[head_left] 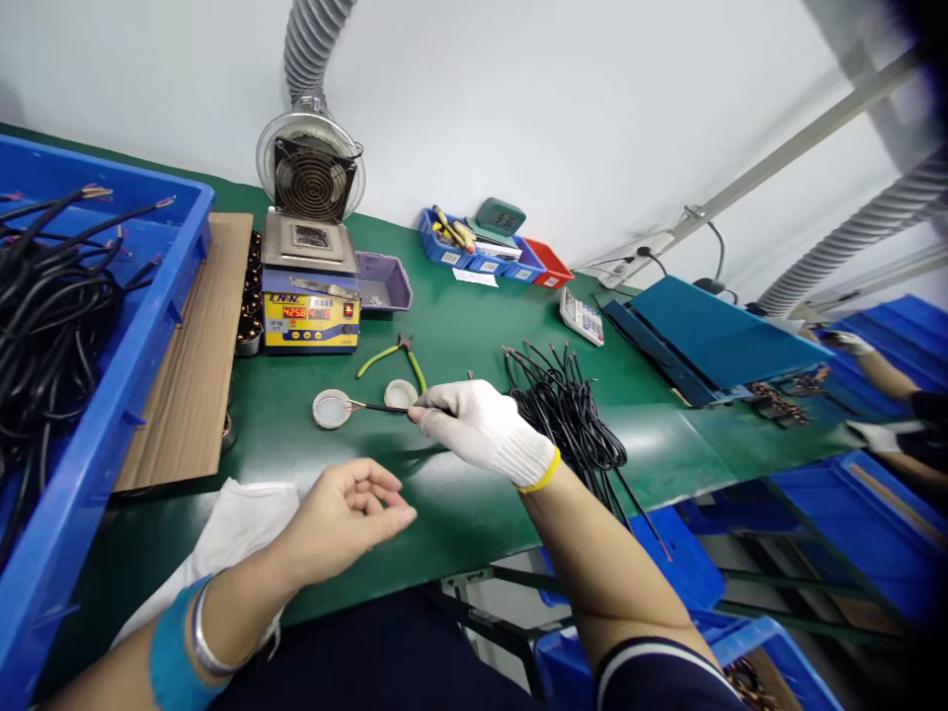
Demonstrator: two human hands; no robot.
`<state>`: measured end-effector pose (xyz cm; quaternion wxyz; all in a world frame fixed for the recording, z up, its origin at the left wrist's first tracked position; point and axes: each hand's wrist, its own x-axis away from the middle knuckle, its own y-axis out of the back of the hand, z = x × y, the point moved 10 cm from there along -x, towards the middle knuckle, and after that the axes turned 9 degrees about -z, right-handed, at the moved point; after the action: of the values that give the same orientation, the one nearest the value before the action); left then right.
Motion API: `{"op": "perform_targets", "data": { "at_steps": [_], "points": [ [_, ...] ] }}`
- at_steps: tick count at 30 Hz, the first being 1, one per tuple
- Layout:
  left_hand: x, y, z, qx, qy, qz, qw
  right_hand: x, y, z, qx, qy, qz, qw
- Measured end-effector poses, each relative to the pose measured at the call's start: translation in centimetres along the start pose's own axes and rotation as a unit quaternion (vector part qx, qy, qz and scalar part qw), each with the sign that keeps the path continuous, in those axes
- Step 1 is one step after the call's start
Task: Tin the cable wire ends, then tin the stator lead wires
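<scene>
Gloved in white, my right hand (481,425) pinches a black cable (385,408) close to its end. The cable's thin stripped wires point left and reach the rim of a small round white dish (331,409). A second round dish (401,395) sits just behind the cable. My bare left hand (348,518) hovers over the green table nearer to me, fingers loosely curled and apart, holding nothing. Green-handled cutters (396,357) lie spread behind the dishes. To the right of my gloved hand lies a bundle of black cables (570,420).
A solder pot (311,316) stands at the back under a fume duct (311,158). At left are a blue crate (159,326) of cables and cardboard (185,365). Small bins (481,252), a calculator (582,316) and a blue box (711,331) stand rightward. A co-worker's hands show far right.
</scene>
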<state>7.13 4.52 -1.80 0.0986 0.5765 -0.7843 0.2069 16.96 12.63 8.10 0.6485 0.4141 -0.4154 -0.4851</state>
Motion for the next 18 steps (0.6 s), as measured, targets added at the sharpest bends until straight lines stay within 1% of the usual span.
{"op": "perform_targets", "data": {
  "at_steps": [3,4,6,9,13,18],
  "points": [
    [0.8,-1.9,1.2,-0.080,0.015,0.093,0.992,-2.0,-0.6,1.6,0.048,0.044,0.034,0.997],
    [1.0,-2.4,1.6,-0.106,0.018,0.116,0.987,-2.8,-0.8,2.1,0.065,0.055,0.049,0.995],
    [1.4,-2.8,2.0,-0.142,0.014,0.142,0.980,-4.4,-1.5,2.9,0.097,0.067,0.091,0.989],
    [1.3,-2.6,1.8,-0.159,0.003,0.139,0.977,-6.5,-2.5,4.2,0.138,0.083,0.144,0.976],
    [1.2,-2.3,1.4,-0.164,0.006,0.132,0.978,-8.4,-3.4,5.9,0.187,0.125,0.149,0.963],
    [1.5,-2.5,1.4,-0.169,0.008,0.140,0.976,-9.0,-4.3,7.4,0.219,0.176,0.160,0.947]
  ]
}}
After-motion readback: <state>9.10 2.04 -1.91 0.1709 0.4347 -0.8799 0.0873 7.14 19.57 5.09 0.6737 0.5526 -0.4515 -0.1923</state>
